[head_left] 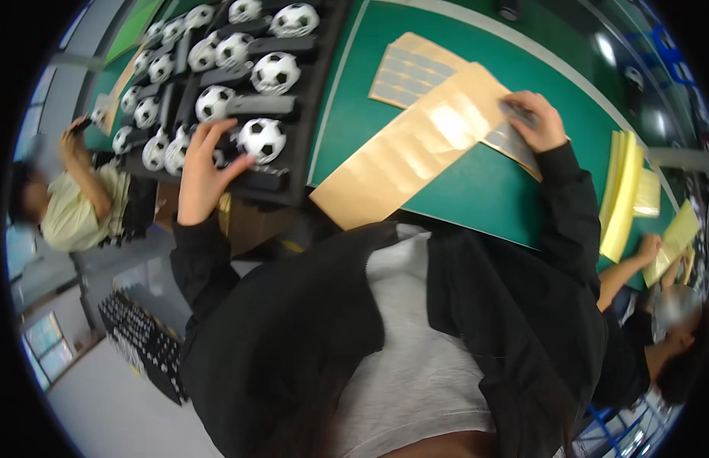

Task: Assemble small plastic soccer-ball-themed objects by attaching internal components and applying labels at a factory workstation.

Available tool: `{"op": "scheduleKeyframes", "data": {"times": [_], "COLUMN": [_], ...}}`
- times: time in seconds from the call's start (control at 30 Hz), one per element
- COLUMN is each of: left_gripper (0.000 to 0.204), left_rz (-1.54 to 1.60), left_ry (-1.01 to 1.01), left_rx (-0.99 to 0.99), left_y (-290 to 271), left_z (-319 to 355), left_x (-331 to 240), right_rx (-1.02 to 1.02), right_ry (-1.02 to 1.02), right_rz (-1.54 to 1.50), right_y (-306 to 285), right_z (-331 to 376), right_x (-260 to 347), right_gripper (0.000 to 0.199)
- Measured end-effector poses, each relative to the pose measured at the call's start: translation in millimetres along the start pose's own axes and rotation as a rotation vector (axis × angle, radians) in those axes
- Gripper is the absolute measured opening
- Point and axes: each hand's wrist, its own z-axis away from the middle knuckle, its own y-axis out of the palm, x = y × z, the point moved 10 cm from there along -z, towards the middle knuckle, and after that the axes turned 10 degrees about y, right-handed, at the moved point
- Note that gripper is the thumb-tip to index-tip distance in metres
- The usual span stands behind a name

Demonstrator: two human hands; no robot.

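The left hand point(205, 172) is placed at the near side of the black tray point(299, 172), its thumb and fingers spread apart beside the near corner football point(261, 140); whether the ball is touched cannot be told. The right hand point(536, 122) is placed at the far end of the tan sheet point(404, 156), its fingers apparently pinched on a small grey piece point(520, 114), which is blurred. The piece should be held by its edges, and the sheet should be kept flat. Contact with the ball should be made lightly, so that its neighbours are not knocked. The grey label sheet point(415, 72) is partly covered by the tan sheet, whose near end is laid across the front edge of the green table point(461, 202) and could be caught by a sleeve. At the right, yellow strips point(623, 195) are laid near a co-worker's hand point(650, 246), by which elbow room is limited
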Motion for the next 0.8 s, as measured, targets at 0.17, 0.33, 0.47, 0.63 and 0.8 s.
{"op": "scheduleKeyframes", "data": {"times": [0.17, 0.33, 0.47, 0.63, 0.8], "left_gripper": [0.030, 0.029, 0.030, 0.035, 0.036], "left_rz": [-0.197, -0.388, -0.359, 0.200, 0.082], "left_ry": [-0.592, -0.438, -0.003, 0.069, 0.114], "left_rx": [0.018, -0.122, -0.309, 0.017, 0.093], "left_y": [-25.9, -27.7, -41.4, -0.9, 10.3], "left_z": [35.6, 25.2, 8.1, 19.4, 22.8], "left_x": [58.0, 55.1, 1.0, -36.4, -42.8], "right_rx": [-0.156, -0.046, -0.040, -0.080, -0.155], "right_ry": [-0.184, -0.017, 0.061, 0.034, -0.041], "right_rz": [0.080, -0.050, -0.113, -0.115, -0.079], "right_y": [-3.3, 0.0, 3.4, -7.6, -13.9], "right_z": [-0.7, -13.5, -14.2, -12.7, -8.0], "right_x": [17.0, -1.5, -17.5, -27.5, -20.8], "right_gripper": [0.033, 0.027, 0.024, 0.021, 0.021]}}
